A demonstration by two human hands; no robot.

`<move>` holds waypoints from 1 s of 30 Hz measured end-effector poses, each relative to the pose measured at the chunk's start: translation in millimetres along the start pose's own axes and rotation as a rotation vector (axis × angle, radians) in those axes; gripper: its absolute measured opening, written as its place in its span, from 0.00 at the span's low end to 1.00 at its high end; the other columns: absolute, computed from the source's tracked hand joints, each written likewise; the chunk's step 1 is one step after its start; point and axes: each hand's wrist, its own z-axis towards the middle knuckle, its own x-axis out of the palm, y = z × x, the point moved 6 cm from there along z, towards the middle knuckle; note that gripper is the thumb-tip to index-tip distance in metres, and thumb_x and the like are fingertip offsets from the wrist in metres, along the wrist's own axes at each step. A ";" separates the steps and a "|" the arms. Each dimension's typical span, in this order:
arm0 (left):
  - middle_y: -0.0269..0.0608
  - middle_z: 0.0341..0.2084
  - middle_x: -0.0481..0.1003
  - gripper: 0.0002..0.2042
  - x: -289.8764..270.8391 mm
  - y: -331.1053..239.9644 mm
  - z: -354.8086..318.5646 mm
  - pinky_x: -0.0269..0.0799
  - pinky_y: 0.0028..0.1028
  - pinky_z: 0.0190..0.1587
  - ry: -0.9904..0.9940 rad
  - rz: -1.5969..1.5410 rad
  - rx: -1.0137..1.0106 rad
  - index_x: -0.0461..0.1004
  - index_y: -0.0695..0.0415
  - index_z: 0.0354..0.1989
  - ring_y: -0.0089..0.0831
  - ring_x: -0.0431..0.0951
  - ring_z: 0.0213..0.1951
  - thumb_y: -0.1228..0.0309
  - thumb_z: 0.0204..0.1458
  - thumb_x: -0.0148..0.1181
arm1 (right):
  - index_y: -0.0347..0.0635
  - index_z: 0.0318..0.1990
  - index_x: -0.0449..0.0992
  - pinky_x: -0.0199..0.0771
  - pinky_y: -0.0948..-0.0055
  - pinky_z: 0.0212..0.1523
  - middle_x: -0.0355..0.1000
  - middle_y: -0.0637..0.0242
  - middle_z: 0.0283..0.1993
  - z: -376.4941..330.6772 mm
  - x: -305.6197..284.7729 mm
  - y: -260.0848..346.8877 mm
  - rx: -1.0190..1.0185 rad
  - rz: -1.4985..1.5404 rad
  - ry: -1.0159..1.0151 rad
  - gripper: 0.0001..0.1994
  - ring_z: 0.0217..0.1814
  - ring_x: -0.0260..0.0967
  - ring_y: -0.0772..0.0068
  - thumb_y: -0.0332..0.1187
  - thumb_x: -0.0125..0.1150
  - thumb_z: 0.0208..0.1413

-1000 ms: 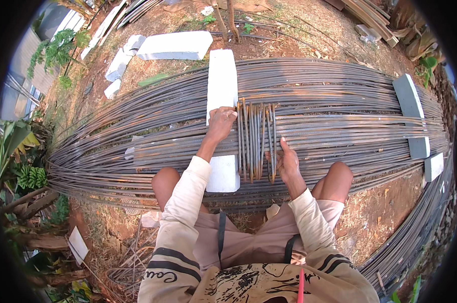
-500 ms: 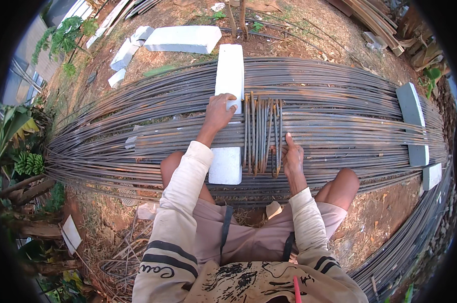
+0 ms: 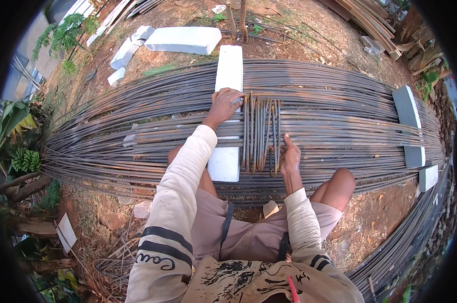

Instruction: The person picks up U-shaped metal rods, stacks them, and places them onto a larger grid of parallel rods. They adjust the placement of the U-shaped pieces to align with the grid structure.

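- On the left, there is one bunch of green bananas (image 3: 25, 160). Nearer, one pale flat board (image 3: 67, 232) leans by the plants.
- Far left, three small white pieces (image 3: 124, 54) lie in a row on the ground. Just right of them is one long white slab (image 3: 183, 40).
- Long rods (image 3: 334, 108) run from left to right across the middle. They are too many to count.
- The left hand (image 3: 223, 107) is over one white block (image 3: 228, 68), which shows in parts among the rods. Half a second ago, its fingers sat a bit left of the bent bars. Now the fingertips reach their far left corner. The fingers are close together and curled, but I cannot tell if they pinch a bar.
- The bent bars (image 3: 253, 131) stand side by side in the middle, on top of the rods and just right of the white block. There are several; they overlap too much to count.
- The right hand (image 3: 290, 157) is by their near right side. One finger or thumb sticks out to the far side, and the rest curl in. I cannot tell if they pinch. So the bars seem to be kept between two hands now.
- On the right, three pale block parts (image 3: 428, 178) show; two may be one block under the rods.
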 end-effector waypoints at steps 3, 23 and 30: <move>0.26 0.65 0.72 0.16 -1.8 -1.0 1.2 0.49 0.49 0.72 -0.087 0.032 0.010 0.77 0.42 0.59 0.44 0.59 0.72 0.64 0.63 0.62 | 0.31 0.46 0.78 0.85 0.65 0.37 0.81 0.54 0.40 -2.4 -1.9 1.3 -0.008 0.012 0.012 0.14 0.35 0.83 0.60 0.37 0.64 0.68; 0.36 0.74 0.63 0.27 -7.9 -5.9 -33.6 0.50 0.49 0.77 0.100 0.097 -0.010 0.68 0.48 0.71 0.45 0.54 0.77 0.51 0.67 0.56 | 0.44 0.31 0.74 0.83 0.66 0.32 0.81 0.60 0.33 -3.2 -9.3 -2.7 -0.045 -0.021 -0.046 0.13 0.29 0.80 0.65 0.37 0.70 0.64; 0.34 0.77 0.59 0.29 -4.7 3.3 -31.1 0.47 0.58 0.77 0.120 0.038 -0.044 0.66 0.47 0.73 0.43 0.49 0.79 0.46 0.68 0.52 | 0.55 0.24 0.60 0.76 0.69 0.33 0.69 0.75 0.28 -24.0 -23.5 -10.5 -0.069 -0.054 -0.159 0.23 0.29 0.68 0.78 0.38 0.73 0.63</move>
